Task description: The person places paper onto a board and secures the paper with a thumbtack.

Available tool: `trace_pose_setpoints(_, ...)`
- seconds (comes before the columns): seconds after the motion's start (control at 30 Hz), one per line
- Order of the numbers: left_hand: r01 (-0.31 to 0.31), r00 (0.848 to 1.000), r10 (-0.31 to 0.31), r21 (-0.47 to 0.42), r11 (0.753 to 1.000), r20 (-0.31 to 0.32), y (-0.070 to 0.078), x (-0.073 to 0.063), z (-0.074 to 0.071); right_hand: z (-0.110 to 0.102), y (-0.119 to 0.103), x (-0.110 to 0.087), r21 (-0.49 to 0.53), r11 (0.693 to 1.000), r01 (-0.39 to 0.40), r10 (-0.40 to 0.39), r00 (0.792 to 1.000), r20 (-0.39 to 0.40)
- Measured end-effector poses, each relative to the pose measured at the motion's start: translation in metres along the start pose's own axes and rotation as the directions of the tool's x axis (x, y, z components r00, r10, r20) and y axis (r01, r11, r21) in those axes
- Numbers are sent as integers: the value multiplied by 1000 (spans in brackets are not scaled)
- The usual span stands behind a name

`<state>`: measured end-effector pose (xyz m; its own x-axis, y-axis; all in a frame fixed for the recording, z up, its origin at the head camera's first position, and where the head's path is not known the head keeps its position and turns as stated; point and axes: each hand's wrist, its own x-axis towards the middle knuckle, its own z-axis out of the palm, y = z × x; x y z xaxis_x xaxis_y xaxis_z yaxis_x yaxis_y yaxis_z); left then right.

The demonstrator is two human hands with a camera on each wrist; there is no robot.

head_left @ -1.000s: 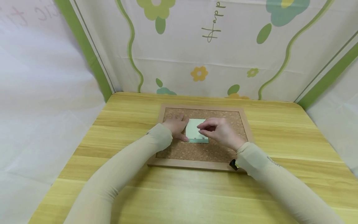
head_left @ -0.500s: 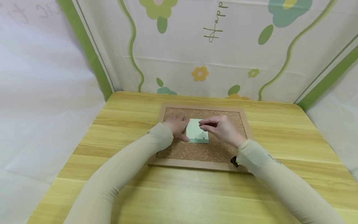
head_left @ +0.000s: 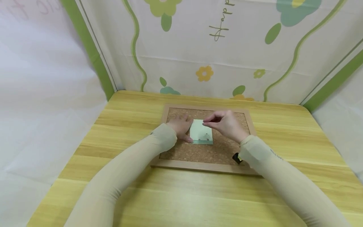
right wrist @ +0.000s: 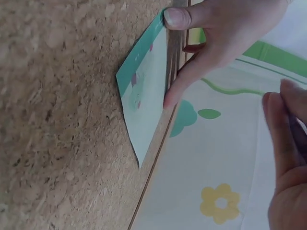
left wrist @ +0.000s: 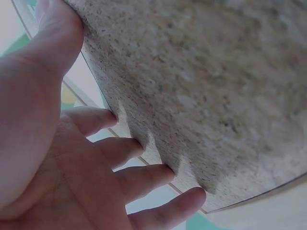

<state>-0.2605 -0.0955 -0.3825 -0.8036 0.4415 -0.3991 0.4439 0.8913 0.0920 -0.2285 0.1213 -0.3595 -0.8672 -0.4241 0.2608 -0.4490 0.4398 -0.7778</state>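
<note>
"One hand first: why is the left hand (head_left: pixel 180 126) spread out?"

"Its fingers are apart, thumb on a corner of the paper (head_left: pixel 200 130), maybe so it can't slide on the cork board (head_left: pixel 181 154)."

"And the right hand (head_left: pixel 225 125)?"

"Fingertips together, in the air; I can't tell if they pinch anything."

"Pretty paper: pale green, darker strip, tiny spots."

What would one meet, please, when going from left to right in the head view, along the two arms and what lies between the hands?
Left sleeve, left hand, pale green paper, right hand, right sleeve.
</note>
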Motion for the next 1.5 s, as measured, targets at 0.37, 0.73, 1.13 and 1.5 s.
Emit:
trace_pose_setpoints(0.37,-38,999,38,-3,999,-29,2,-3,-4,-5,9,16,-108,990,-89,97,992,74)
trace_pose_setpoints(0.73,-23,1000,23,30,999,-17,0,0,-3,-1,22,23,-65,989,-129,137,983,122)
trace_pose_setpoints(1.13,-15,1000,16,46,999,-18,-2,0,0,3,32,34,-106,981,-160,168,983,71)
trace_pose_setpoints(1.5,-16,1000,16,56,998,-6,-2,-1,-2,-3,40,56,-189,944,-271,309,926,214)
